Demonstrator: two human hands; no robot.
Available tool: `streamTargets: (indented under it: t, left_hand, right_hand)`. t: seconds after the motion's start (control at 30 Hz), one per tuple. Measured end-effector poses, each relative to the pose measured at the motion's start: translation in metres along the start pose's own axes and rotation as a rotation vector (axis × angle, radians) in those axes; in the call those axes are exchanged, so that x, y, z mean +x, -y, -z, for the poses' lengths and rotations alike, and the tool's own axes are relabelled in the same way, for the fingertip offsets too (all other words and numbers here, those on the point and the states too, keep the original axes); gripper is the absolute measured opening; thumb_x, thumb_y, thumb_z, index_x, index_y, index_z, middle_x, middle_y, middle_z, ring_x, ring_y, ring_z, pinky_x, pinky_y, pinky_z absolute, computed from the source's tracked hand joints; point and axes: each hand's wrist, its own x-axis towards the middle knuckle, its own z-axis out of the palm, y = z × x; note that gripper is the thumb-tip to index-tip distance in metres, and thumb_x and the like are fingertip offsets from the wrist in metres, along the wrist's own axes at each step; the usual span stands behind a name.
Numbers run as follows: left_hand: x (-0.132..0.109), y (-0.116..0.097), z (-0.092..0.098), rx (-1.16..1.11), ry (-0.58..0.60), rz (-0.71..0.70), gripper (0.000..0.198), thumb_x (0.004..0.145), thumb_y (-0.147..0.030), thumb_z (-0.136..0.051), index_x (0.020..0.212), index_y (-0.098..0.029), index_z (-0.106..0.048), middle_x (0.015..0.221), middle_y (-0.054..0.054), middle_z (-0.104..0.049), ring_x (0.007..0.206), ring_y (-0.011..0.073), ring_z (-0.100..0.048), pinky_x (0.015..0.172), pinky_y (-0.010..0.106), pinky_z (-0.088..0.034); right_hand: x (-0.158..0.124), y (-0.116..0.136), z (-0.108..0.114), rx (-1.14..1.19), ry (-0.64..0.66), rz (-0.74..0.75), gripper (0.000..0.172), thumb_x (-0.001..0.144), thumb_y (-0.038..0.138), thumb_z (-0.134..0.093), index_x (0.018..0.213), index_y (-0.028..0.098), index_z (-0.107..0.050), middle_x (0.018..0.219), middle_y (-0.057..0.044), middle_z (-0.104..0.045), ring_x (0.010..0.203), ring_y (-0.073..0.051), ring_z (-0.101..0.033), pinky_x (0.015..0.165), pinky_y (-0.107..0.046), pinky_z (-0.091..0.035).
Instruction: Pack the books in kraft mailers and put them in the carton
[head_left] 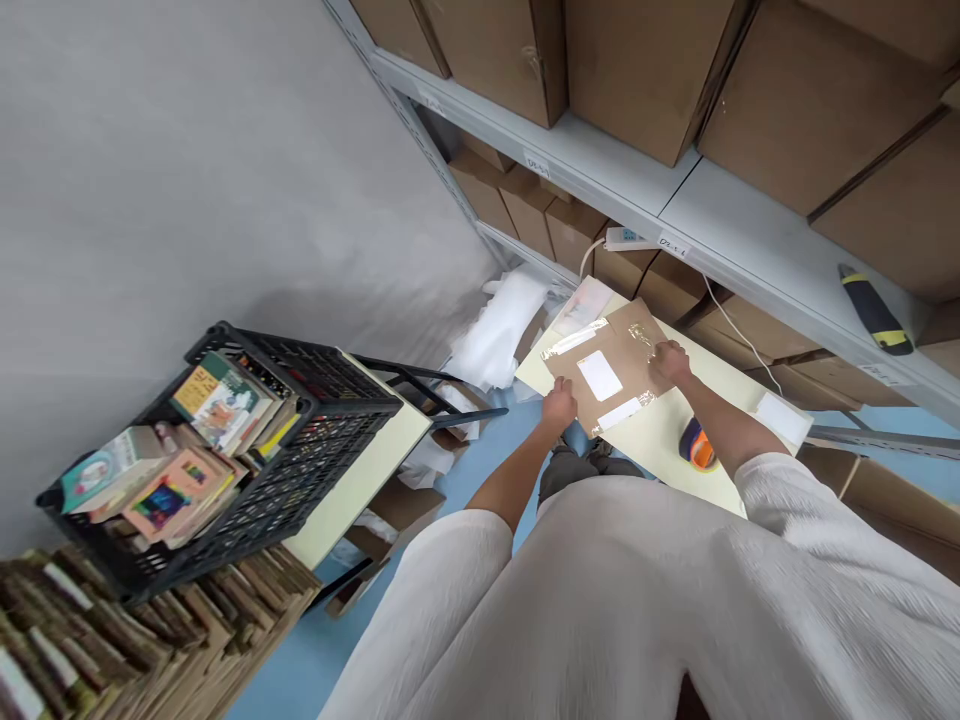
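A flat brown parcel [609, 352] with a white label and clear tape strips lies on a pale yellow table [675, 440]. My left hand [559, 404] is closed on the parcel's near left edge. Resting on its right side, near a patch of shiny tape, is my right hand [670, 362], fingers curled and pressing down. A tape roll [697, 447] with an orange core sits on the table beside my right forearm.
A black crate [300, 440] full of books stands on a second table at the left, with stacked books [112, 640] below. Grey shelving [675, 200] holds cardboard boxes, a power strip [626, 237] and a yellow-black utility knife [874, 312]. White packing foam [499, 330] lies behind the table.
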Motion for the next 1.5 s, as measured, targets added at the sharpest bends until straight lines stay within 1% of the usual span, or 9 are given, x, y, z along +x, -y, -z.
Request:
streamTargets:
  t: [0.13, 0.23, 0.37, 0.5, 0.7, 0.83, 1.0, 1.23, 1.5]
  left_hand:
    - [0.002, 0.001, -0.007, -0.054, -0.019, -0.002, 0.058, 0.103, -0.023, -0.055, 0.161, -0.023, -0.053, 0.178, 0.017, -0.041, 0.143, 0.0368, -0.063, 0.122, 0.051, -0.050]
    - [0.000, 0.002, -0.010, -0.056, -0.063, -0.012, 0.061, 0.101, -0.030, -0.065, 0.160, -0.022, -0.052, 0.175, 0.019, -0.043, 0.150, 0.0386, -0.056, 0.127, 0.051, -0.044]
    - [-0.007, 0.002, -0.006, -0.007, -0.143, -0.023, 0.065, 0.097, -0.033, -0.074, 0.158, -0.023, -0.054, 0.171, 0.019, -0.046, 0.149, 0.0408, -0.053, 0.126, 0.053, -0.044]
    - [-0.012, 0.003, 0.012, 0.039, -0.187, -0.021, 0.064, 0.097, -0.034, -0.074, 0.157, -0.023, -0.056, 0.171, 0.020, -0.045, 0.147, 0.0428, -0.053, 0.124, 0.055, -0.045]
    - [-0.007, 0.000, 0.057, 0.076, -0.205, -0.067, 0.060, 0.099, -0.037, -0.070, 0.156, -0.024, -0.058, 0.173, 0.019, -0.043, 0.150, 0.0440, -0.050, 0.125, 0.058, -0.045]
    - [0.012, -0.009, 0.083, 0.106, -0.209, -0.155, 0.057, 0.099, -0.035, -0.066, 0.155, -0.024, -0.059, 0.177, 0.017, -0.040, 0.154, 0.0436, -0.047, 0.126, 0.057, -0.043]
    - [0.048, -0.023, 0.101, 0.121, -0.208, -0.284, 0.057, 0.096, -0.028, -0.064, 0.152, -0.021, -0.061, 0.180, 0.018, -0.036, 0.158, 0.0414, -0.046, 0.130, 0.056, -0.041]
    - [0.101, -0.034, 0.112, 0.153, -0.065, -0.431, 0.062, 0.091, -0.020, -0.063, 0.152, -0.020, -0.063, 0.179, 0.018, -0.039, 0.159, 0.0391, -0.049, 0.132, 0.055, -0.042]
    - [0.159, -0.025, 0.112, 0.125, 0.082, -0.557, 0.069, 0.089, -0.017, -0.065, 0.158, -0.021, -0.059, 0.179, 0.017, -0.042, 0.162, 0.0386, -0.047, 0.134, 0.055, -0.042]
  right_hand:
    - [0.004, 0.000, -0.004, 0.040, -0.038, -0.032, 0.041, 0.093, 0.028, -0.068, 0.134, 0.021, -0.068, 0.139, -0.016, -0.062, 0.131, -0.035, -0.057, 0.114, -0.047, -0.047]
    - [0.005, 0.000, -0.007, 0.090, -0.051, -0.076, 0.048, 0.091, 0.029, -0.069, 0.138, 0.021, -0.063, 0.142, -0.016, -0.061, 0.134, -0.035, -0.056, 0.116, -0.048, -0.045]
    - [0.004, -0.001, -0.012, 0.139, -0.077, -0.146, 0.054, 0.088, 0.034, -0.072, 0.138, 0.023, -0.057, 0.143, -0.016, -0.060, 0.133, -0.036, -0.057, 0.117, -0.051, -0.045]
    - [-0.005, -0.004, -0.018, 0.200, -0.098, -0.157, 0.065, 0.085, 0.038, -0.075, 0.143, 0.024, -0.051, 0.141, -0.016, -0.061, 0.133, -0.036, -0.058, 0.115, -0.051, -0.047]
    - [-0.031, -0.004, -0.018, 0.246, -0.133, -0.220, 0.078, 0.086, 0.045, -0.079, 0.154, 0.023, -0.048, 0.147, -0.018, -0.059, 0.142, -0.038, -0.058, 0.118, -0.051, -0.048]
    - [-0.055, -0.007, -0.020, 0.281, -0.129, -0.299, 0.068, 0.087, 0.050, -0.078, 0.145, 0.022, -0.058, 0.143, -0.019, -0.060, 0.138, -0.039, -0.062, 0.117, -0.051, -0.051]
    - [-0.084, -0.007, -0.031, 0.365, -0.112, -0.461, 0.069, 0.088, 0.054, -0.078, 0.145, 0.020, -0.057, 0.148, -0.021, -0.058, 0.138, -0.038, -0.064, 0.113, -0.049, -0.055]
    - [-0.111, 0.007, -0.051, 0.426, -0.130, -0.675, 0.072, 0.085, 0.053, -0.079, 0.144, 0.017, -0.056, 0.147, -0.024, -0.059, 0.137, -0.040, -0.064, 0.111, -0.051, -0.056]
    - [-0.123, 0.031, -0.073, 0.496, -0.132, -0.864, 0.073, 0.087, 0.053, -0.079, 0.145, 0.016, -0.055, 0.151, -0.026, -0.055, 0.138, -0.040, -0.062, 0.113, -0.051, -0.055]
